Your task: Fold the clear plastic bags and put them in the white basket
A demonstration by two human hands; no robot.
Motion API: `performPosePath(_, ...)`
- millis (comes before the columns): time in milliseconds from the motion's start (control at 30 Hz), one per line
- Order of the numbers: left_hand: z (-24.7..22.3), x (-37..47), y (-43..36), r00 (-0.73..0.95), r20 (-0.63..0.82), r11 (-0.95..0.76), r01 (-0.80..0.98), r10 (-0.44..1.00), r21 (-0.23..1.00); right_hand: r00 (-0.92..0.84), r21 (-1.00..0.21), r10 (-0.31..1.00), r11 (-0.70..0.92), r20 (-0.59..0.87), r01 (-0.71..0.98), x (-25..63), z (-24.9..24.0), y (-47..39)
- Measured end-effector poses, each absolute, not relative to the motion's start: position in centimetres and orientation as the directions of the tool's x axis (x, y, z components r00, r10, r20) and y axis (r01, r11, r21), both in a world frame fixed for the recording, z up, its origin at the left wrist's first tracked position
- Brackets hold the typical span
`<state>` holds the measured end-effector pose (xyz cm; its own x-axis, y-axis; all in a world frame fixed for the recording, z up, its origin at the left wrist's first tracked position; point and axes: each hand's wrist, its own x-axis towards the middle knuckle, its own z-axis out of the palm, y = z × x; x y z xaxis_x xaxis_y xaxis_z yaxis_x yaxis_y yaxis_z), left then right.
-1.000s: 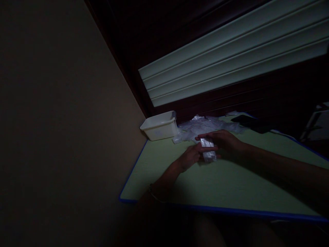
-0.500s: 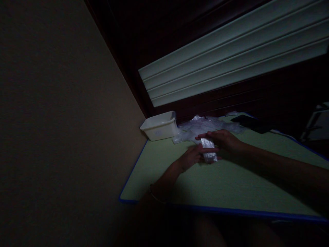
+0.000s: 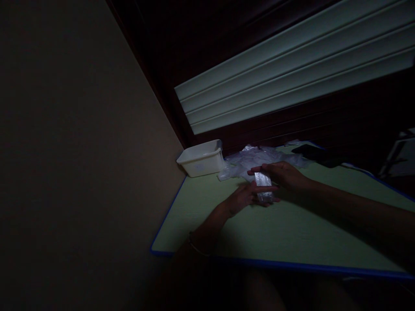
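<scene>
Between my two hands is a small, shiny, clear plastic bag (image 3: 263, 179), held above the table. My left hand (image 3: 241, 199) grips it from the left, with one finger lying across its front and other fingers beneath. From the right, my right hand (image 3: 282, 175) pinches its upper part, fingers pointing left along the top edge. What the bag contains, if anything, is too dark to make out. A pile of similar clear plastic bags (image 3: 251, 159) lies just behind my hands.
A white plastic bin (image 3: 204, 166) stands at the table's back left corner, by the wall. The pale green table (image 3: 292, 235) has a blue edge. A dark flat object (image 3: 309, 152) lies at the back right. Slatted panels (image 3: 275, 77) rise behind.
The plastic bag has shifted very slightly to the right between my hands, and my fingers have moved a little with it. Everything else looks the same.
</scene>
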<state>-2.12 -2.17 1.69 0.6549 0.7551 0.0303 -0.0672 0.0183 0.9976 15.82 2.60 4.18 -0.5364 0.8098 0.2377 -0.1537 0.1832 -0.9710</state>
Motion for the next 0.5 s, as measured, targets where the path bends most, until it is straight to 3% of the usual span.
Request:
performPosePath(133, 1.82, -2.16, -2.21, 0.664, -0.001, 0.035, -0.038, 0.747, 0.999, -0.548, -0.984, 0.826, 0.042, 0.13, -0.171, 15.81, 3.94, 2.83)
performPosePath(500, 1.9, -2.08, -2.23, 0.664, -0.019, 0.042, -0.019, 0.748, 0.999, -0.549, -0.99, 0.828, 0.042, 0.111, -0.136, 16.02, 3.89, 3.08)
